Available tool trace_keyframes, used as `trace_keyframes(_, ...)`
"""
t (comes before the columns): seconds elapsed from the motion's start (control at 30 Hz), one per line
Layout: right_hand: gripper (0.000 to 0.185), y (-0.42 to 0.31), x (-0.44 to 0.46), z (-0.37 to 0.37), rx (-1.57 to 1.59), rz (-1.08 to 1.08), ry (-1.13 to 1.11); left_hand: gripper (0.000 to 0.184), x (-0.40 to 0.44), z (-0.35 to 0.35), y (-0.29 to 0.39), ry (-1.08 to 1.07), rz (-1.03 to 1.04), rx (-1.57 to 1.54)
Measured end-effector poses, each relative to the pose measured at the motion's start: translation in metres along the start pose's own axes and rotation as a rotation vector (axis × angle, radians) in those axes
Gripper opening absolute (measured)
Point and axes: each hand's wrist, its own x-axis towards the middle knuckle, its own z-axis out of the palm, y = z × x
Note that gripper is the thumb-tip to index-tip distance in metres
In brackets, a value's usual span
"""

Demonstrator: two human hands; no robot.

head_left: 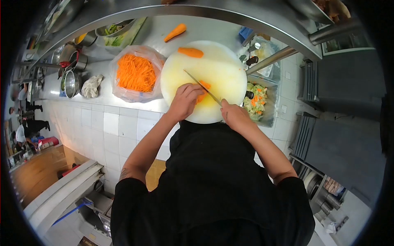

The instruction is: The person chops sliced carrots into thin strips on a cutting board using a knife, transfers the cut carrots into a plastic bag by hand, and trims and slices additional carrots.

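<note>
On a round white cutting board (230, 61) lies a carrot (200, 98), with my left hand (185, 99) closed over it, fingers curled. My right hand (237, 115) grips the handle of a knife (211, 95). Its blade slants up and left across the carrot, right beside my left fingertips. Some orange carrot shows on the far side of the blade too. Another peeled carrot (190, 52) rests near the board's far edge. Left of the board, a clear plastic bag (117, 88) holds a heap of shredded carrot (136, 73).
A whole carrot (175, 32) lies on the steel counter beyond the board. At right, below counter level, a bin (269, 117) holds cabbage and carrot scraps. A crumpled cloth (92, 86) and a metal bowl (73, 84) are at left. A steel shelf (246, 20) spans overhead.
</note>
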Motion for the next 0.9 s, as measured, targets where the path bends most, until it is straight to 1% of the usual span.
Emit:
trace_keyframes(0.1, 0.016, 0.002, 0.002, 0.006, -0.015, -0.011, 0.000, 0.043, -0.005, -0.002, 0.002, 0.004, -0.029, 0.012)
trace_keyframes(0.17, 0.014, -0.001, 0.000, 0.006, -0.030, -0.015, 0.040, 0.042, -0.004, -0.002, 0.002, -0.026, -0.027, 0.008)
trace_keyframes(0.27, 0.013, -0.009, -0.019, -0.010, -0.031, -0.056, 0.044, 0.042, -0.006, 0.000, -0.001, -0.053, -0.044, 0.040)
trace_keyframes(0.37, 0.012, -0.021, -0.042, -0.031, -0.082, -0.004, -0.034, 0.041, -0.006, 0.000, 0.001, -0.047, -0.042, 0.053)
trace_keyframes(0.47, 0.012, -0.005, -0.010, 0.000, -0.010, -0.041, 0.013, 0.041, -0.006, 0.000, 0.001, -0.050, -0.049, 0.061)
trace_keyframes(0.6, 0.011, -0.017, -0.018, -0.017, -0.063, -0.059, 0.060, 0.042, -0.005, 0.000, 0.001, -0.034, -0.041, 0.031)
trace_keyframes(0.67, 0.012, -0.020, -0.029, -0.024, -0.061, -0.028, -0.024, 0.042, -0.006, 0.001, 0.002, -0.034, -0.057, 0.025)
trace_keyframes(0.77, 0.013, -0.008, -0.001, 0.000, -0.012, -0.036, -0.001, 0.042, -0.006, 0.002, 0.001, -0.007, -0.035, 0.025)
trace_keyframes(0.87, 0.014, -0.027, -0.026, -0.026, -0.050, -0.014, -0.013, 0.042, -0.005, 0.001, 0.002, -0.012, -0.046, 0.003)
trace_keyframes(0.9, 0.014, -0.023, -0.022, -0.019, -0.050, -0.011, -0.011, 0.042, -0.005, 0.001, 0.001, -0.012, -0.043, 0.001)
